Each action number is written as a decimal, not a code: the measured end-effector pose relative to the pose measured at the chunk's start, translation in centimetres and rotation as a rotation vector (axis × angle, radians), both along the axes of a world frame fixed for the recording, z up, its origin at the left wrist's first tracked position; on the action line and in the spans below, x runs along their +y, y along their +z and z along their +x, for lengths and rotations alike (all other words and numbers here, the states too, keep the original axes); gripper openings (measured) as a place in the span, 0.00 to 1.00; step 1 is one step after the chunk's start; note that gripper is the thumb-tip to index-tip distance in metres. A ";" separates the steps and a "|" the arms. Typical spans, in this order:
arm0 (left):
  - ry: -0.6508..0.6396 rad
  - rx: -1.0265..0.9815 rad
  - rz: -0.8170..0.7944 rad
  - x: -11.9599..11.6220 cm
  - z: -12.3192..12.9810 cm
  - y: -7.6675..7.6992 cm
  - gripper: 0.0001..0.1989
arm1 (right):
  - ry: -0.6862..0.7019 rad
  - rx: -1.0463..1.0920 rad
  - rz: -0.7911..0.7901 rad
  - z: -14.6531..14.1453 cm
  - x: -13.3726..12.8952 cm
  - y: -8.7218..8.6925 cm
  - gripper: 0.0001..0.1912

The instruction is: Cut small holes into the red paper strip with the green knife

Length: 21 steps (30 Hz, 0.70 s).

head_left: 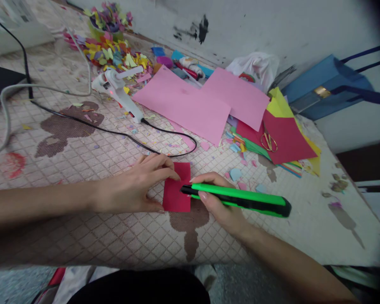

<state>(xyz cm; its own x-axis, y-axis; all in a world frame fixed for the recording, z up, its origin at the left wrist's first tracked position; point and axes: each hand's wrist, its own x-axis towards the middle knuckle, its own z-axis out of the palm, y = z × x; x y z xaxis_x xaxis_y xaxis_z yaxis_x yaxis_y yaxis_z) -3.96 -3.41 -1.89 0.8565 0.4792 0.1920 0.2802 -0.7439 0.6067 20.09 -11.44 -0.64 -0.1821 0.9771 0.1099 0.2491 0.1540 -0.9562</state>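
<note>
A small red piece of paper (174,198) lies on the quilted cloth right in front of me. My left hand (145,181) rests at its left side, thumb and fingers apart, with the index fingertip on the paper and the thumb by its lower left corner. Gripped in my right hand (223,207) is a green and black utility knife (240,197). Its black tip points left over the paper's right half. Whether a blade sticks out or touches the paper I cannot tell.
Behind the hands stand a white glue gun (122,95) with a black cord (114,132) and large pink sheets (190,105). Gold scissors (268,141) lie on red paper (291,139) at the right. Colourful cut-paper pieces (114,50) are heaped at the back left; a blue bag (323,84) is far right.
</note>
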 end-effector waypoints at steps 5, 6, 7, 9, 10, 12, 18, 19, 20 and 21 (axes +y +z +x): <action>-0.052 -0.031 0.053 0.1 0.2 0.2 0.31 | 0.040 0.133 -0.070 0.2 0.4 -1.0 0.08; -0.072 -0.030 0.051 0.2 0.2 0.2 0.31 | 0.047 0.155 -0.079 0.2 0.5 -1.2 0.07; -0.095 -0.035 0.049 0.2 0.1 0.2 0.32 | 0.055 0.169 -0.087 0.3 0.6 -1.3 0.07; -0.141 -0.049 0.046 0.4 0.0 0.1 0.36 | 0.078 0.176 -0.088 0.3 0.8 -1.4 0.07; -0.162 -0.057 0.046 0.5 -0.1 0.0 0.38 | 0.096 0.170 -0.084 0.4 0.9 -1.3 0.07; -0.202 -0.066 0.044 0.7 -0.1 0.0 0.42 | 0.134 0.153 -0.074 0.4 1.1 -1.2 0.07; -0.234 -0.018 0.030 1.0 -0.2 0.2 0.42 | 0.162 0.088 -0.051 0.6 1.2 -1.0 0.08; -0.232 -0.010 0.032 1.0 -0.1 0.3 0.42 | 0.155 0.074 -0.042 0.6 1.2 -1.0 0.08; -0.232 -0.005 0.034 1.0 -0.1 0.3 0.42 | 0.151 0.065 -0.033 0.7 1.1 -1.1 0.08; -0.232 0.004 0.036 1.1 -0.1 0.4 0.42 | 0.150 0.061 -0.027 0.7 1.1 -1.1 0.09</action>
